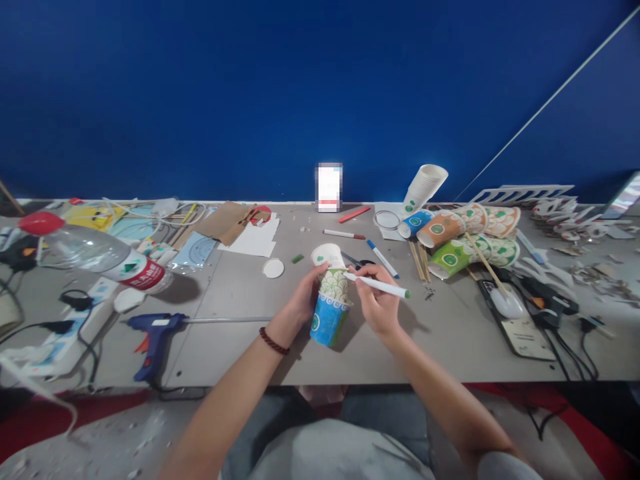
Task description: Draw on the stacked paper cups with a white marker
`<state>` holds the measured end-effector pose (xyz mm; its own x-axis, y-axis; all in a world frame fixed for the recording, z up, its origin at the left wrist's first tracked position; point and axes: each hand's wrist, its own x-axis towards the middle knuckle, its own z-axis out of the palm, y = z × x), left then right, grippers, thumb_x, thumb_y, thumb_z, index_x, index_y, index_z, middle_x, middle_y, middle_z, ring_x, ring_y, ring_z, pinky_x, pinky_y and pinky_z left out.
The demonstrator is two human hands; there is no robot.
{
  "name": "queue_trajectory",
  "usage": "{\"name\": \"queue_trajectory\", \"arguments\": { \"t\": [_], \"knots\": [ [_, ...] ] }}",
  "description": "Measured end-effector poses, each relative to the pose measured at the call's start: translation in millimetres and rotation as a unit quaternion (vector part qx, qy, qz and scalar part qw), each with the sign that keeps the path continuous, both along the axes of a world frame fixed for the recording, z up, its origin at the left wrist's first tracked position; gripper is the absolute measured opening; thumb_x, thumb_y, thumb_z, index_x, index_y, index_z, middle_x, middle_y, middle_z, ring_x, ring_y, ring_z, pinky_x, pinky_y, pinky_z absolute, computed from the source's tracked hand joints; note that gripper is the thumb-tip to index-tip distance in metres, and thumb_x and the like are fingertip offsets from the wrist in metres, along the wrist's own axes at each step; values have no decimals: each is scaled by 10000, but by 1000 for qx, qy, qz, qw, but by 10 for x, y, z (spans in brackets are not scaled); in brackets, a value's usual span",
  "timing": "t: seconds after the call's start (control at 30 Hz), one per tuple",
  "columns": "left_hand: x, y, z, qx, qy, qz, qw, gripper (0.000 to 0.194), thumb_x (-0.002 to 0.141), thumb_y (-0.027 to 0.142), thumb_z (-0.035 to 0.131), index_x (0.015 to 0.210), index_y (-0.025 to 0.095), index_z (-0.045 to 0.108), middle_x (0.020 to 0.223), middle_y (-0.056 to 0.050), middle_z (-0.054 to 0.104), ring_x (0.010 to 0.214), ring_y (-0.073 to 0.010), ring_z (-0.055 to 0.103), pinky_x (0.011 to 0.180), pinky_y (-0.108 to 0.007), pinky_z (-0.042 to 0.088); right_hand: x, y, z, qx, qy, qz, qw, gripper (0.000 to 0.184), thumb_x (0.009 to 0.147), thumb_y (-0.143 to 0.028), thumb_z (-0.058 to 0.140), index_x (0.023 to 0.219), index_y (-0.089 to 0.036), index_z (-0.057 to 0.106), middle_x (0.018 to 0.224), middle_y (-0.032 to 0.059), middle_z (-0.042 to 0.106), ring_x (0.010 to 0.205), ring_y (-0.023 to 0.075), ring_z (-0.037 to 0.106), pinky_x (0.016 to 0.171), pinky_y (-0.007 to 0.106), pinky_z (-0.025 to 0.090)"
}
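Observation:
My left hand point(306, 293) grips a paper cup point(330, 317) with a blue lower part and a green-and-white scalloped pattern above. A white paper piece with a small green mark point(326, 254) stands at its far end. Between the fingers of my right hand point(379, 300) is a white marker with a green end point(385, 287), its tip at the cup's upper edge. Scissors point(361, 263) lie partly hidden behind my right hand. Just beyond, a blue marker point(383, 259) and a brown-capped marker point(344, 234) rest on the table.
A blue glue gun point(157, 340) and a tilted plastic bottle point(110, 257) are on the left. Colored paper cups point(450, 257), a stack of white cups point(425, 189) and a phone point(525, 333) lie right. A lit screen point(329, 187) stands against the blue wall.

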<state>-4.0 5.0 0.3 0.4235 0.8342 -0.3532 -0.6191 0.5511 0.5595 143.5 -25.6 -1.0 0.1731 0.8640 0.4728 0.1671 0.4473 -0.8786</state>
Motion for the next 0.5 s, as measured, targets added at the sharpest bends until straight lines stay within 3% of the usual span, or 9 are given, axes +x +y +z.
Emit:
{"name": "queue_trajectory", "arguments": {
  "t": [0.3, 0.5],
  "knots": [
    [6, 6, -9, 4, 12, 19, 1000, 292, 777, 319, 690, 977, 107, 686, 860, -92, 738, 788, -236, 695, 791, -344, 528, -4, 5, 6, 4, -5, -1, 1000, 27, 846, -229, 600, 852, -215, 622, 818, 39, 667, 918, 246, 708, 797, 373, 557],
    [-1, 0, 4, 2, -6, -17, 1000, 319, 806, 341, 651, 988, 82, 695, 873, -118, 743, 772, -246, 698, 799, -368, 529, -3, 9, -10, 13, -2, 15, 1000, 39, 844, -223, 596, 831, -212, 631, 810, 37, 665, 870, 226, 694, 886, 428, 553]
  ]
}}
